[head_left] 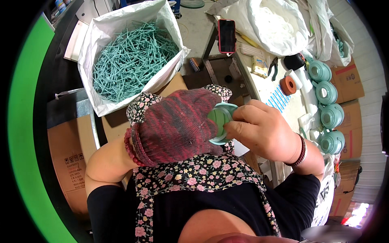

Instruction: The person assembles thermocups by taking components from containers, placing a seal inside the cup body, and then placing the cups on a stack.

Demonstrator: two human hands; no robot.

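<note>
Table (259, 87) beyond right hand and along its right side, crowded. Big white sack (87, 73) beyond left hand and off to its left, mouth wide open, heaped with thin green plastic sticks (133, 60). Second white sack (257, 34) well beyond right hand, white pieces (279, 20) inside. Cardboard box (69, 162) left of left hand, low down. Left hand (178, 125) in dark red and black knit glove, up against left side of green cup (221, 121); fingers hidden, cannot tell if closed. Four round green containers (332, 116) in a row, right of right hand. Right hand (263, 129) bare, clamped on right rim of same cup, thumb and fingertips at the edge. Cup between both hands, touching both, opening partly in view. Phone (227, 36) beyond right hand and a bit left, screen dark, red edge. Blue strips (278, 99) just beyond right hand, side by side. Rust-coloured roll (288, 85) by their right end. Black pliers (273, 69) farther beyond, left of roll. Bead bracelets (301, 152) at both wrists, thin.
</note>
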